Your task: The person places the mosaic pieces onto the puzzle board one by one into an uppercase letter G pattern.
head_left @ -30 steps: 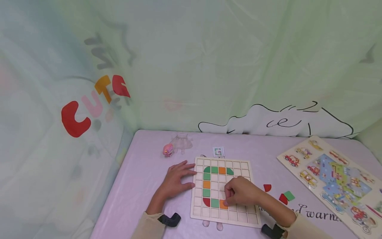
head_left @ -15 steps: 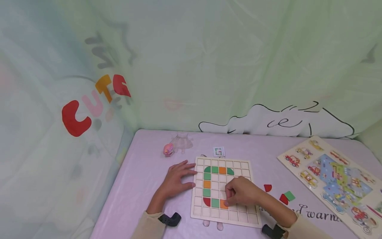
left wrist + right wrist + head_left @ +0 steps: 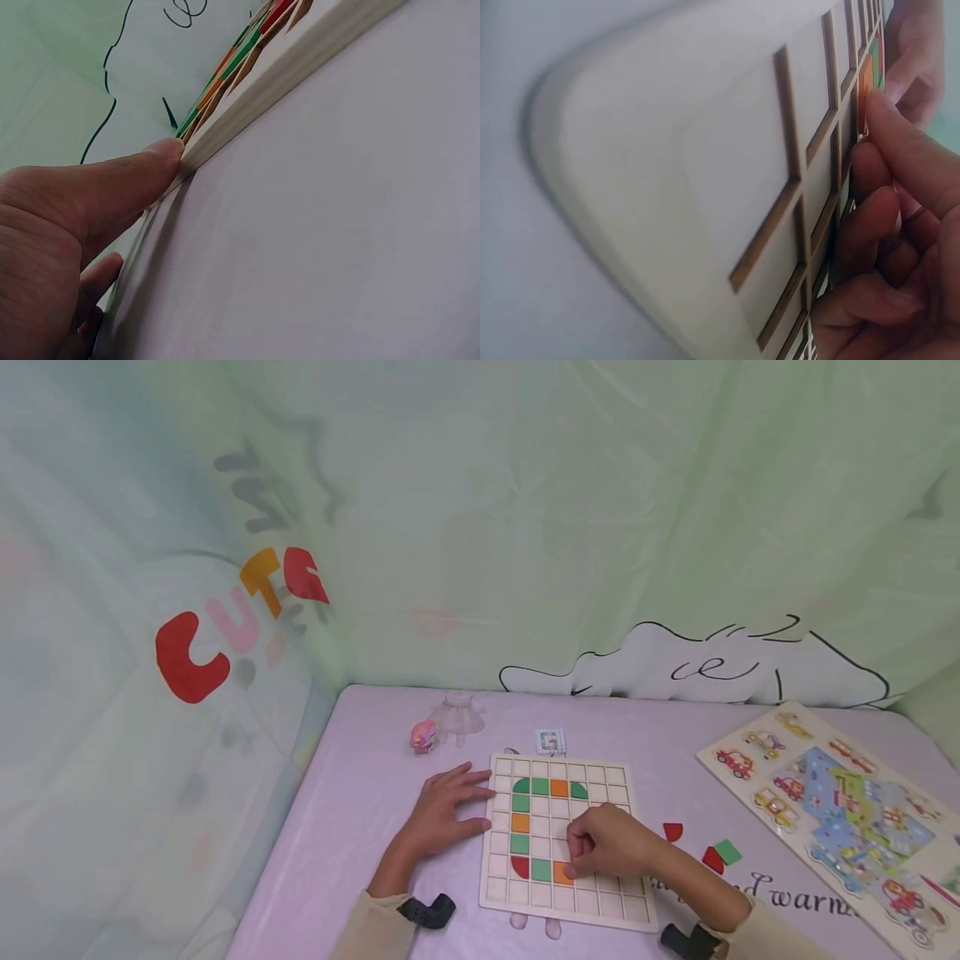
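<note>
Between the left edge of the counter (image 3: 360, 802) and the left hand (image 3: 442, 814), a broad open stretch; nearer the back edge, a pink toy (image 3: 423, 737) and, just behind the grid board (image 3: 616, 775), a small patterned card (image 3: 550, 741). Tighter to the right: loose red and green tiles (image 3: 672, 832) between board and vehicle puzzle (image 3: 840, 802), the latter slanting from the back edge down the right side. Lilac printed surface underneath; pale green cloth (image 3: 600, 510) rising past the back edge. Left fingers spread, touching the board's left side; right hand (image 3: 611, 839) curled, pinching at the orange tile (image 3: 562, 873), thumb tip on it, middle column, second-nearest row. Board roughly square, slightly skewed to the back edge; bracket of laid tiles with long axis front to back, opening rightward.
</note>
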Demonstrator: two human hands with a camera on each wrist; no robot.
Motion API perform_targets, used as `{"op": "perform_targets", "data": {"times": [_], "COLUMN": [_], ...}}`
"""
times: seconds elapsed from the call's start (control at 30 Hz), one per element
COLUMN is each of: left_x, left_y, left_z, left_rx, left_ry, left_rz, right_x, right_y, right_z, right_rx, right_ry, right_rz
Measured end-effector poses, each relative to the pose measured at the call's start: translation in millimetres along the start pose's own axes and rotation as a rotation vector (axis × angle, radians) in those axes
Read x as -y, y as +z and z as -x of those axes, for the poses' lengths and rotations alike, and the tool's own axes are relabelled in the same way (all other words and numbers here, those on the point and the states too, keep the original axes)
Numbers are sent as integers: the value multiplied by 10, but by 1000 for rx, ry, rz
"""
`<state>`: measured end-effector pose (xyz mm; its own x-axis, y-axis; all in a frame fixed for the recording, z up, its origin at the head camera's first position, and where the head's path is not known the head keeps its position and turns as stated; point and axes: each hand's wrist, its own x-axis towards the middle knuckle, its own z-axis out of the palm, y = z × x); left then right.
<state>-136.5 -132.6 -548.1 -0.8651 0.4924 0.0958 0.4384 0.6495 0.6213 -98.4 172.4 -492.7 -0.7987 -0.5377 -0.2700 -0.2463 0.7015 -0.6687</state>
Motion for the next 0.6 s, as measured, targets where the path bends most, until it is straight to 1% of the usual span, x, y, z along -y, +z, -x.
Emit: {"op": "perform_targets", "data": {"times": [0.2, 0.37, 0.6], "left_x": [5, 5, -2], "left_y": [6, 8, 2], "left_z": [8, 11, 7], "left_rx": [11, 13, 8], "left_ry": [-15, -21, -19], "left_rz": [18, 22, 15], "right_x": [-64, -150, -314], "right_y": [-77, -197, -375], "right_z": [57, 145, 312], "right_rx": [17, -16, -65], "right_ry": [-27, -30, 33], "right_rz": [-78, -95, -79]}}
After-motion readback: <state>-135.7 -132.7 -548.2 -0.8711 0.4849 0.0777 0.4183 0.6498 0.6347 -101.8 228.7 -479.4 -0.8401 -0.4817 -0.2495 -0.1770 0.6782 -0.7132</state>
